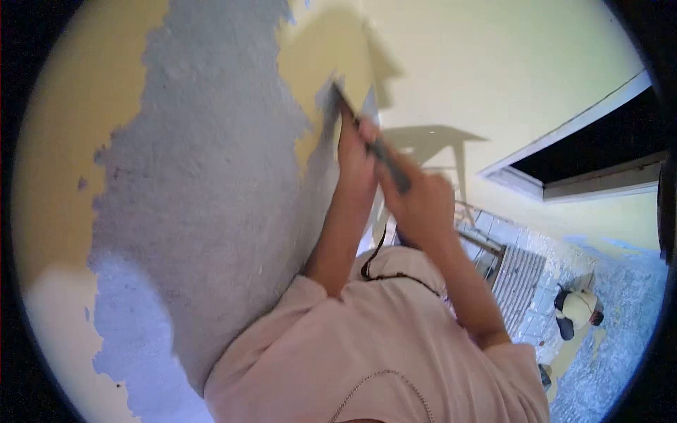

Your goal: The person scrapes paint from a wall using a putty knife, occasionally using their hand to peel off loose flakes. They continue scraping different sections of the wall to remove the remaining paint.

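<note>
A scraper (386,163) with a dark blade and a thick grey handle slants up to the wall. Its blade tip meets the edge of the yellow paint (310,70), beside a bared grey patch. My right hand (423,201) is closed around the handle's lower end, slightly blurred. Higher up, my left hand (357,151) is closed on the scraper near the blade; its fingers are partly hidden. To the left, a broad area of bare grey wall (204,162) has ragged paint edges.
A wall corner runs just right of the blade. An opening with a pale frame (592,134) is in the right wall. Far below, a person (578,309) is by a rough bluish wall (627,310), near a slatted panel (518,282) on the tiled floor.
</note>
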A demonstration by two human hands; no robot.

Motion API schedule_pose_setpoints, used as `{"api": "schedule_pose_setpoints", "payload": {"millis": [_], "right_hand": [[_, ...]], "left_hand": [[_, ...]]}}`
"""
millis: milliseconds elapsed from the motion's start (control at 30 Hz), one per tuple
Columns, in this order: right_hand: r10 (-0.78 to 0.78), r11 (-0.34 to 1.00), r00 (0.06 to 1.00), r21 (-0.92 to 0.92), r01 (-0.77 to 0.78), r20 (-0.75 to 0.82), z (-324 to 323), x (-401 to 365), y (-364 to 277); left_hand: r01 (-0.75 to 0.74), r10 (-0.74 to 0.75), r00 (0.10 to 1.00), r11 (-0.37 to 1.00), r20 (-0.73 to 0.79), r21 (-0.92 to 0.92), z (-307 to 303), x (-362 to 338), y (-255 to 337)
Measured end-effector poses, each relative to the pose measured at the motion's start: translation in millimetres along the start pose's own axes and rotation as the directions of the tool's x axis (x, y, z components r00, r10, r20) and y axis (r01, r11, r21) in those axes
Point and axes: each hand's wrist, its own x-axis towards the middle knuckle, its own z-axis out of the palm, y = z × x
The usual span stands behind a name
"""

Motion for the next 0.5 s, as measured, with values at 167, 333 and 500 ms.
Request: {"api": "schedule_pose_setpoints", "payload": {"millis": [167, 333, 500], "right_hand": [[-0.114, 0.993, 0.993, 0.030, 0.115, -0.027, -8, -14, 15], [0.055, 0.999, 0.997, -0.002, -0.054, 0.053, -13, 16, 15], [-0.079, 0.997, 0.997, -0.009, 0.079, 0.008, -2, 22, 24]], "left_hand": [[0.013, -0.006, 0.995, 0.997, 0.101, -0.071, -15, -15, -4], [-0.164, 0.157, 0.980, 0.985, 0.120, 0.050, -1, 13, -15], [-0.214, 0.186, 0.973, 0.951, 0.139, 0.224, -21, 17, -10]]}}
